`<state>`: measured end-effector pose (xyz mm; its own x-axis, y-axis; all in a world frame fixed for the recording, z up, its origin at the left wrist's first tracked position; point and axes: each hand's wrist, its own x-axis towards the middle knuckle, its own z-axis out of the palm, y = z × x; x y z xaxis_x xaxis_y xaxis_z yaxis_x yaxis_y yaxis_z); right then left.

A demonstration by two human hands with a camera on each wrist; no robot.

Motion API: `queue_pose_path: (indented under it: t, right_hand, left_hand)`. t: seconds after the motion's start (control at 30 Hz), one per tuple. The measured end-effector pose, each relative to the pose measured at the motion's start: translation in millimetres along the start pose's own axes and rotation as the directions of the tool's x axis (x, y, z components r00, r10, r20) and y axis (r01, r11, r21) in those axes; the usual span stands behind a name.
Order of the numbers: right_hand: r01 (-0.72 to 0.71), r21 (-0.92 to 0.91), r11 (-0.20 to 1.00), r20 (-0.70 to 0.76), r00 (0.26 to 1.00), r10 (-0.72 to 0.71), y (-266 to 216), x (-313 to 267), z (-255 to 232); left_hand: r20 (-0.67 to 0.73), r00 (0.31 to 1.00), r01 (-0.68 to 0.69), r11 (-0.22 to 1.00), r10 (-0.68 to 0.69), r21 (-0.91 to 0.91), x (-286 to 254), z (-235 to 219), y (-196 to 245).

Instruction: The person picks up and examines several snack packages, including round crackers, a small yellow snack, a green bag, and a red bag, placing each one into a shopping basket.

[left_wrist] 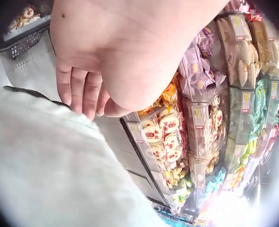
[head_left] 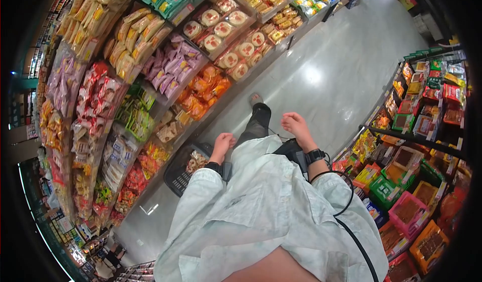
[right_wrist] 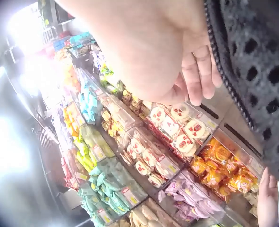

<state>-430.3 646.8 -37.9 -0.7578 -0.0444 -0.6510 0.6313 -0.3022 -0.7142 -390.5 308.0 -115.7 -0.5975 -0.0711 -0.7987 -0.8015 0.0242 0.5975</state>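
Observation:
My left hand (head_left: 224,144) hangs in front of the body with fingers loosely curled and nothing in them. In the left wrist view the palm of that hand (left_wrist: 116,56) shows bare. The right hand (head_left: 296,125) is held out over the floor, likewise holding nothing, its fingers bent loosely. Beyond it in the right wrist view are round white packaged snacks (right_wrist: 184,142) in bins. Nearest the left hand is a dark basket (head_left: 175,180), partly hidden by the left forearm. Wrapped snacks (head_left: 196,161) lie inside it.
Tiered bins along the left hold purple packets (head_left: 173,67), orange packets (head_left: 203,94) and other wrapped snacks. On the right stands a display of boxed goods (head_left: 404,196) with a black rail (head_left: 411,140). Grey floor (head_left: 341,66) runs between them. A black cable (head_left: 354,232) crosses the shirt.

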Motion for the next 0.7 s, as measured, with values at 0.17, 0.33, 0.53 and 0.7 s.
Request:
queue_pose_path:
  t: [0.17, 0.33, 0.53, 0.7]
  right_hand:
    - [-0.001, 0.114, 0.993, -0.119, 0.993, 0.015, -60, 53, 1]
    - [-0.042, 0.07, 0.997, -0.116, 0.992, 0.05, -105, 105, 23]
    - [-0.03, 0.025, 0.999, -0.116, 0.993, 0.032, -161, 140, 47]
    - [-0.046, -0.003, 0.999, -0.052, 0.998, 0.046, -189, 190, 50]
  left_hand:
    - [0.053, 0.998, -0.016, 1.0, 0.017, -0.025, 59, 9, 74]
    - [0.065, 0.987, -0.147, 0.989, 0.146, 0.005, 109, 5, 168]
    - [0.028, 0.962, -0.272, 0.962, 0.272, -0.004, 116, 6, 274]
    - [-0.026, 0.932, -0.362, 0.932, 0.362, -0.021, 139, 17, 317]
